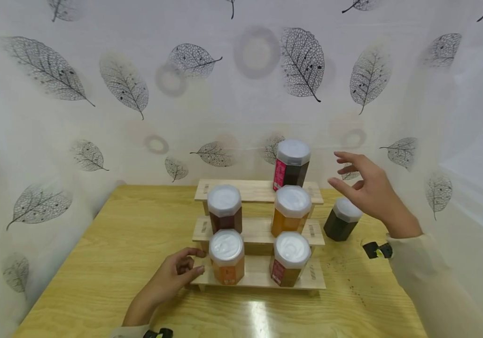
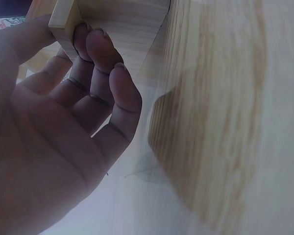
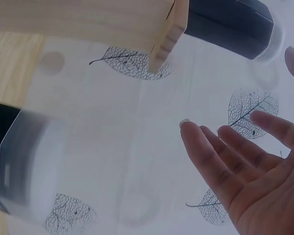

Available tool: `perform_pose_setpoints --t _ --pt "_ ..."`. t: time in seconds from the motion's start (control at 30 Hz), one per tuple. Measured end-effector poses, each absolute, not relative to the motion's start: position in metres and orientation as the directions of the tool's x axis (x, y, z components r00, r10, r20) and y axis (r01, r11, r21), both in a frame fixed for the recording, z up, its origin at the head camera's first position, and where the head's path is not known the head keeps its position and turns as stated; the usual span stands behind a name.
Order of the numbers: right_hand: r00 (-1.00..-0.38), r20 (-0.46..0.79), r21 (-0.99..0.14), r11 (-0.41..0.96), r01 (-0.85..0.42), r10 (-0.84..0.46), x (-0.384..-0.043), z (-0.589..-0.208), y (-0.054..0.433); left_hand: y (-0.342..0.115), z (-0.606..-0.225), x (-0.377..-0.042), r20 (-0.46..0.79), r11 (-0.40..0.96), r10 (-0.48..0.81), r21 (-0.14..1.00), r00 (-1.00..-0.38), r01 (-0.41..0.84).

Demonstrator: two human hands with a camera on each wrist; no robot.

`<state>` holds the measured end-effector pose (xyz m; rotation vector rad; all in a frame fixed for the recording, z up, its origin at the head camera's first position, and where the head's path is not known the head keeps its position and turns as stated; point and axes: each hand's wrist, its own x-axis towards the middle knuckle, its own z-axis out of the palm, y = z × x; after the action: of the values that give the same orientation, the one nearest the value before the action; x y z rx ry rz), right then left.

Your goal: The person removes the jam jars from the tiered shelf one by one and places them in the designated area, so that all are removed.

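Pale sleeve of the right arm (image 1: 440, 281) lies nearest to the head camera, at the lower right, and the other pale sleeve (image 1: 130, 332) shows at the bottom edge. From it comes the left hand (image 1: 166, 283), with fingers bent; it grips the left end of the lowest step of the wooden stand (image 1: 258, 271), and in the left wrist view the fingers bend around the end of a board. This stand has three steps and is standing on the wooden table (image 1: 136, 225). Its lowest step carries an orange jar (image 1: 227, 260), just beside the left hand, and on the right a brownish jar with a red label (image 1: 290, 263). On the middle step are a dark red jar (image 1: 225, 216), at left, and an amber jar (image 1: 291, 213), at right. Right of the stand, a dark jar (image 1: 341, 221) stands on the table. Above it the right hand (image 1: 368, 185) is in the air, fingers well spread and holding nothing. To the left of this hand, near but apart, a tall dark jar with a pink label (image 1: 292, 166) stands upright on the top step. All jars have whitish lids. Behind everything hangs a white curtain (image 1: 229, 112) printed with leaves.
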<state>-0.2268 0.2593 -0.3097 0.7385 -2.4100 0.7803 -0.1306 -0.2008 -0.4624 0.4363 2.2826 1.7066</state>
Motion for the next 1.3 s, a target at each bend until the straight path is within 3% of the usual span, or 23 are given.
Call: perform_pose_setpoints --t 0.7,1.03,1.3 --pt "-0.695 0.57 -0.406 0.584 -0.703 -0.439 -0.244 -0.29 0.206 -0.208 -0.461 -0.129 -0.024 0.271 0.382 0.958 -0.924 0.087" --pt "-0.634 0.597 -0.355 0.547 -0.758 -0.491 -0.25 -0.283 0.19 -0.205 -0.467 -0.132 -0.011 0.271 0.386 0.957 -0.922 0.102" --pt "-0.634 0.581 -0.34 0.556 -0.759 -0.51 -0.255 -0.283 0.182 -0.203 -0.468 -0.133 0.006 0.258 0.4 0.959 -0.917 0.119"
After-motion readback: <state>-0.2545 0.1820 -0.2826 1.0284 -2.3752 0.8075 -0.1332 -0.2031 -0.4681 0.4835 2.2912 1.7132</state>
